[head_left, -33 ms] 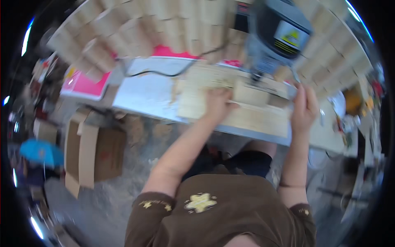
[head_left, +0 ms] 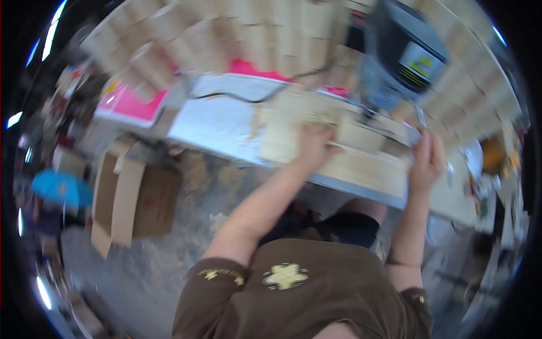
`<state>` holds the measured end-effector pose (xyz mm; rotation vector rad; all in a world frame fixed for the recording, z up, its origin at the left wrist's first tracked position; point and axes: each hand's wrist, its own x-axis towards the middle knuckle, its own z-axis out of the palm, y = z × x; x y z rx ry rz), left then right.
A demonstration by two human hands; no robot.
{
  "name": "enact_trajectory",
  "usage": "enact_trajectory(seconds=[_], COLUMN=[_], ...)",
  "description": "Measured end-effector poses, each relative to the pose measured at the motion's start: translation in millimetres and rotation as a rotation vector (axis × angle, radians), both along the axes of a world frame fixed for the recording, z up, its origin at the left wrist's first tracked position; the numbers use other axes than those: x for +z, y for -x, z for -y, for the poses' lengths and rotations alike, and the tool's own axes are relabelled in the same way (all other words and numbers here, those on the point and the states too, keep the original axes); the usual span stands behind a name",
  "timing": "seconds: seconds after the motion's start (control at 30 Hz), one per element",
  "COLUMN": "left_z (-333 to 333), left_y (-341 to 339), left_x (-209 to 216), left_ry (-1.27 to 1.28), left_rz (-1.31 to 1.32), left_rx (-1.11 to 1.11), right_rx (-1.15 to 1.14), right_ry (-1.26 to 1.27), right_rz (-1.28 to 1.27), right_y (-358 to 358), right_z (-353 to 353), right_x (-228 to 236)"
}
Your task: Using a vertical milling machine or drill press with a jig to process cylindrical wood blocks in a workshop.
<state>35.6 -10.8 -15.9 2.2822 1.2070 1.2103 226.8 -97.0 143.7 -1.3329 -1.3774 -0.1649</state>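
Note:
A grey drill press stands over a pale wooden board on the bench. Under its chuck lies a light wooden block. My left hand rests on the board with its fingers closed at the block's left end; blur softens the fingertips. My right hand is raised beside the machine's right side, its fingers wrapped round the lower end of a thin metal lever.
Stacked pale wooden pieces curve round the back of the bench. A black cable crosses a white sheet at the left, near a pink-and-white packet. An open cardboard box stands on the floor.
The whole scene has shifted slightly to the right in the picture as my head turned. Both hands keep their places at the block and the lever.

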Motion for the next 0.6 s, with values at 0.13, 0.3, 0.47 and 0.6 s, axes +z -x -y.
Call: enact_trajectory(seconds=[0.13,0.3,0.47,0.6], left_z=[4,14,11,10], left_y=[-18,-11,-11,-12], left_x=[-6,6,3,5], left_ry=[-0.033,0.063,0.077,0.090], left_rz=[0.016,-0.023,-0.016,-0.033], left_rx=[0.034,0.018,0.021,0.015], right_rx=[0.076,0.199,0.161,0.137], right_ry=[-0.006,-0.037,-0.082,-0.084], right_rz=[-0.129,-0.032,0.031,0.042], right_y=[-25,-28,-21,-20], right_z=[4,-6,-19,-16], right_x=[-56,-76,-90,-83])
